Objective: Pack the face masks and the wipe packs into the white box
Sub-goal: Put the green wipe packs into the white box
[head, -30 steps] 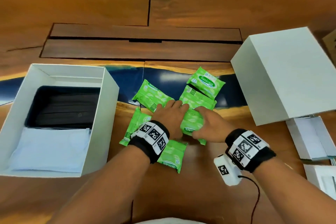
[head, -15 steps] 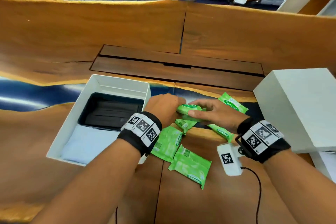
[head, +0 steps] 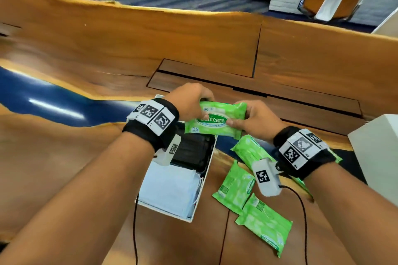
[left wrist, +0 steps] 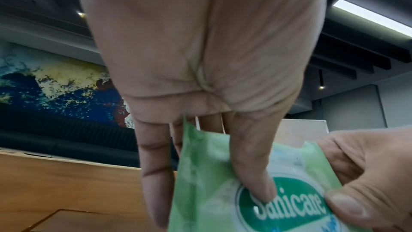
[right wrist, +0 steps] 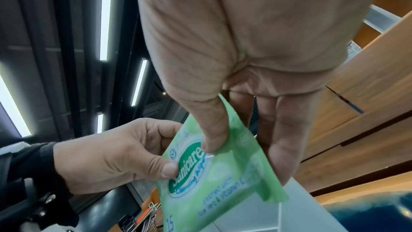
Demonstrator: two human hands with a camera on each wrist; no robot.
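- Lifting clear of the bench (head: 64,178), one green wipe pack (head: 215,119) now hangs in the air between both hands, over the far end of the white box (head: 205,178) — half a second ago it was still down among the loose packs, just beside the box wall.
- White box: open, with the black face masks (head: 193,150) at its far end and the pale blue face masks (head: 172,189) at its near end; no wipe pack shows inside yet, so I judge the masks are packed and the wipes are only starting.
- Loose wipe packs (head: 263,224): at least three lie on the bench right of the box, shuffled from where they lay a second ago — all of them left to pack.
- Left hand (head: 189,101): clamped on the held pack's left end, thumb on the printed face, fingers behind.
- Right hand (head: 256,120): pinching the right end the same way, thumb pressed on the label.
- Meaning: the pack is poised above the box, so setting it down on the masks looks like the next move.
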